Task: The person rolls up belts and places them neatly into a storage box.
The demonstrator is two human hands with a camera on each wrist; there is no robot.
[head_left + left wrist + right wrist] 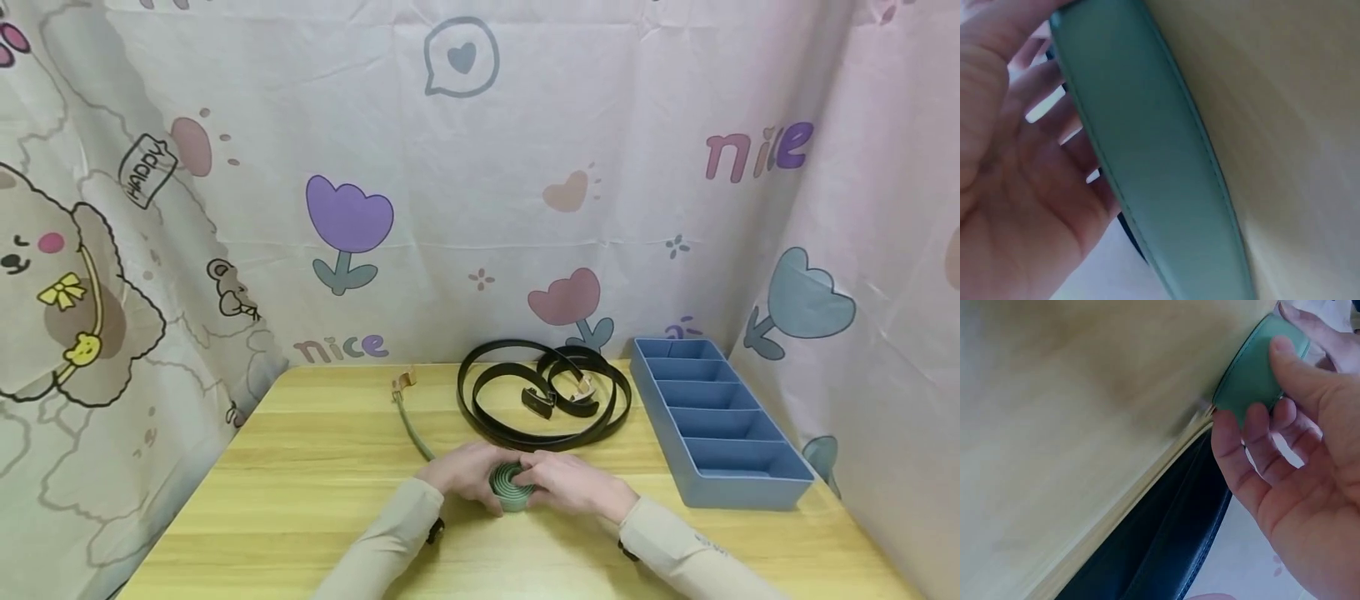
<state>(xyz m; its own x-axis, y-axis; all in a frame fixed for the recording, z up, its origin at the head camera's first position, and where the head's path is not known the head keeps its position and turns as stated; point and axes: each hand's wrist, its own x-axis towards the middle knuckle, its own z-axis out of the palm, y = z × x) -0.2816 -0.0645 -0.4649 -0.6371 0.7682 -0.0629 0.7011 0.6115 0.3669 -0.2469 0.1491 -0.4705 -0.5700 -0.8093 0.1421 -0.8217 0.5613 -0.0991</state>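
Head view, green belt (513, 498), between hands (467, 472) (568, 482)

Table (300, 517): light wood-grain top
Compartment organizer (742, 493): blue-gray, five sections, on tabletop
Black belts (537, 405): loosely coiled, just left of organizer
Green belt (513, 502): part-rolled on edge, left of organizer, unrolled end farther left

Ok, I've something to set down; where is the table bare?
Bare: table left of the green belt; front right, between right sleeve and blue tray. Crowded: around the black belts, and at the coil between left hand and right hand.
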